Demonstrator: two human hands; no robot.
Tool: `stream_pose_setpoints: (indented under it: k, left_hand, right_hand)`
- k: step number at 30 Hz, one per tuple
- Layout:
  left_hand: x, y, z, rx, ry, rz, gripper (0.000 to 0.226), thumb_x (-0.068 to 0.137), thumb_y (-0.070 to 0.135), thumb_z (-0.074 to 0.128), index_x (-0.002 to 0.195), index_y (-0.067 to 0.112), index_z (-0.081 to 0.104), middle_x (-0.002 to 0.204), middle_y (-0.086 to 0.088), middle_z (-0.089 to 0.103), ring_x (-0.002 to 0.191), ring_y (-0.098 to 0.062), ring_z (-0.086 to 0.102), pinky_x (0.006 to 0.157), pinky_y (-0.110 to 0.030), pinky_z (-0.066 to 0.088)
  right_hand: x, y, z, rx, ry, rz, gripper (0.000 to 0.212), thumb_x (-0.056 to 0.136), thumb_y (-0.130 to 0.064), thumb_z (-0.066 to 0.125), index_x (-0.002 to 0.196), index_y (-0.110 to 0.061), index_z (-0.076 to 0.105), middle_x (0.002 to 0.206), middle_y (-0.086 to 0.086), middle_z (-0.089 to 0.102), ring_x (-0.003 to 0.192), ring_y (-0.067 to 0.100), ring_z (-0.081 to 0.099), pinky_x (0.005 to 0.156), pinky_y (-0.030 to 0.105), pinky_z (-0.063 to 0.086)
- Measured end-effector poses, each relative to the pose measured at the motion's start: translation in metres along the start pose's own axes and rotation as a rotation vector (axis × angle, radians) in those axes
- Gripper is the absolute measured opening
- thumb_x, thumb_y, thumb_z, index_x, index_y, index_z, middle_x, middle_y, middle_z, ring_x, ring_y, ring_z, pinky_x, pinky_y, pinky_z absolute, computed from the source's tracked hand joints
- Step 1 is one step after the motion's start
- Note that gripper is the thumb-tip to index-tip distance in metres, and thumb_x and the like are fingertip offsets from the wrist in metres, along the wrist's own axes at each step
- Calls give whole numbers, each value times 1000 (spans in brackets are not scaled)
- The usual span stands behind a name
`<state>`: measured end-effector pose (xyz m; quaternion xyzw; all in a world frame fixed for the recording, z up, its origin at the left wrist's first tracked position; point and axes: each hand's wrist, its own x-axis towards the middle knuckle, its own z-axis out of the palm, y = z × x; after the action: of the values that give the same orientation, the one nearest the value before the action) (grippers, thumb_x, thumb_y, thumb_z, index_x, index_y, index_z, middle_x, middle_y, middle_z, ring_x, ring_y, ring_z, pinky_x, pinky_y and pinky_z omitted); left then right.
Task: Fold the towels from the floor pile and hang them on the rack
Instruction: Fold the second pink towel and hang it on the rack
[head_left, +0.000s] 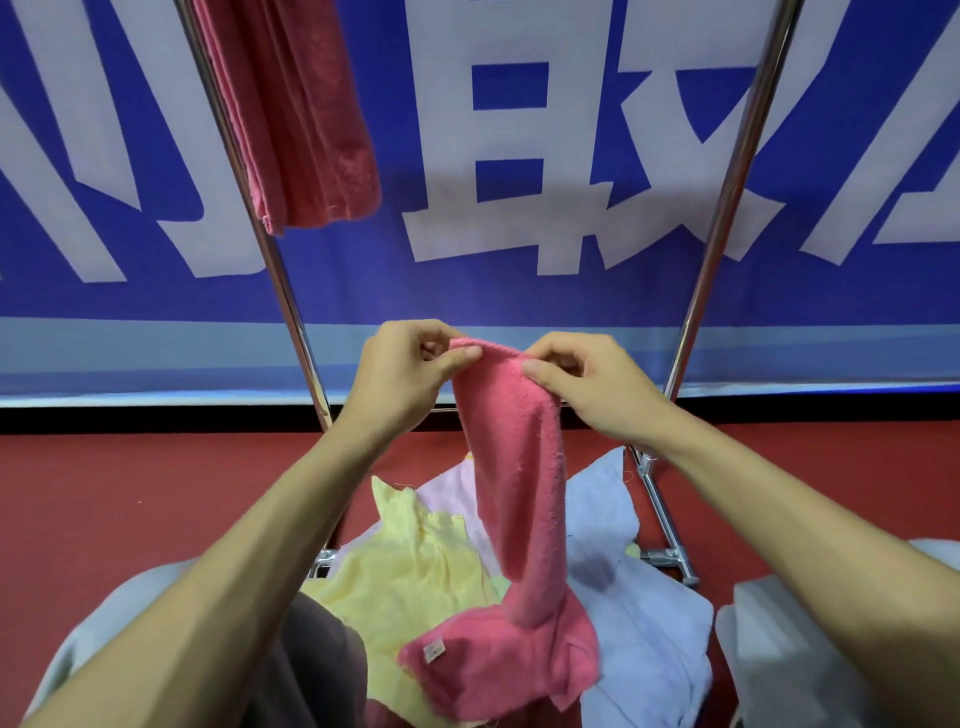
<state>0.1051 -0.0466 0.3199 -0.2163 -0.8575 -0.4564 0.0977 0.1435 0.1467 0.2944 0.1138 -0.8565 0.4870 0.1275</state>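
A pink towel (519, 499) hangs in a long strip between my hands, its lower end with a small label bunched on the floor pile. My left hand (405, 374) pinches the towel's top edge at the left. My right hand (587, 384) pinches the same edge at the right, close beside the left. Below lie a yellow towel (410, 571), a pale lilac towel (452, 493) and a light blue towel (644, 613). A folded pink towel (296, 114) hangs from the metal rack (280, 280) at the upper left.
The rack's two slanted chrome legs (727, 197) frame the work area, with feet and a joint (670, 556) on the red floor (130, 493). A blue banner with large white characters (519, 156) covers the wall behind. Grey fabric (779, 623) lies at the right.
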Motion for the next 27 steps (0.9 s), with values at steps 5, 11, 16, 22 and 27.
stream_pose_setpoints:
  k: [5,11,16,22,27]
  left_hand:
    - [-1,6,1,-287,-105,-73,18,92,22,61,82,8,65,85,-5,63,79,-11,59,81,-23,49]
    - [0,15,3,-832,-78,-277,20,95,19,53,77,13,58,70,-1,55,61,-12,51,63,-24,42]
    - [10,8,-19,-1290,87,-472,23,97,22,50,85,8,64,69,0,68,66,-10,65,66,-22,54]
    - [13,0,-43,-1599,321,-530,22,98,10,47,82,3,60,60,-3,69,54,-11,68,56,-21,56]
    - [17,-19,-49,-1654,484,-588,13,94,3,47,87,1,59,68,-4,62,46,-11,62,48,-19,52]
  right_hand:
    - [-3,2,-7,-29,-101,21,11,89,-20,64,80,-16,67,72,-2,65,66,6,55,69,29,45]
    - [-2,18,-8,-170,-196,105,18,86,-27,69,72,-18,63,66,3,62,61,11,53,65,34,47]
    - [-1,33,-6,-269,-228,166,13,82,-26,73,75,-23,64,67,-3,57,60,7,48,65,25,41]
    - [-2,51,-1,-283,-276,288,20,78,-24,77,67,-25,61,54,-12,55,50,1,44,60,23,41]
    - [-10,57,-6,-400,-357,358,15,81,-22,75,71,-18,65,49,-12,60,48,1,54,62,28,53]
